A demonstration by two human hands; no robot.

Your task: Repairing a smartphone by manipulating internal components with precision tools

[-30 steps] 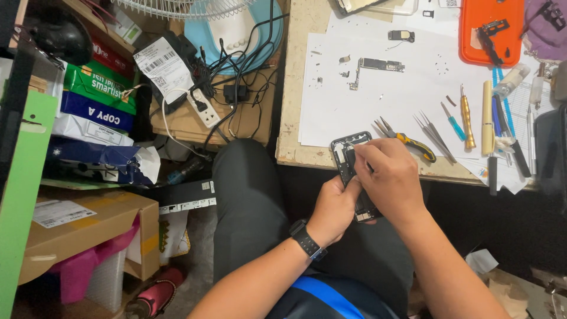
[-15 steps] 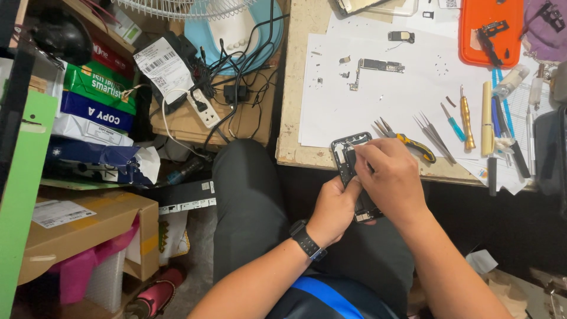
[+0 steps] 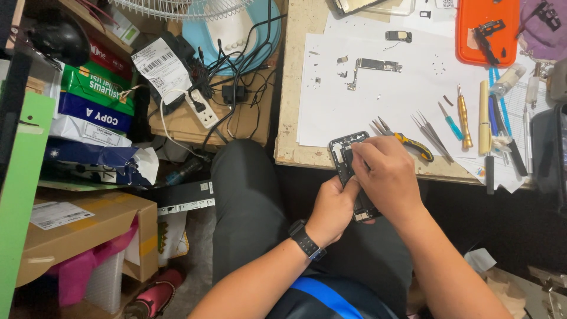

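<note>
A: What are the fingers doing?
B: The right hand [image 3: 384, 177] pinches at the top of the opened phone frame [image 3: 348, 171]; the left hand [image 3: 333, 207] grips its lower edge, above the lap by the table [image 3: 289, 118] edge.
A: The step?
B: Probably working a small part inside. Next needs a steady, fine pinch; tweezers [image 3: 428, 133] lie near.

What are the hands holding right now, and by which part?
Both hands grip an opened black phone frame. The left hand clasps its lower left edge; the right hand covers its middle and right side.
</note>
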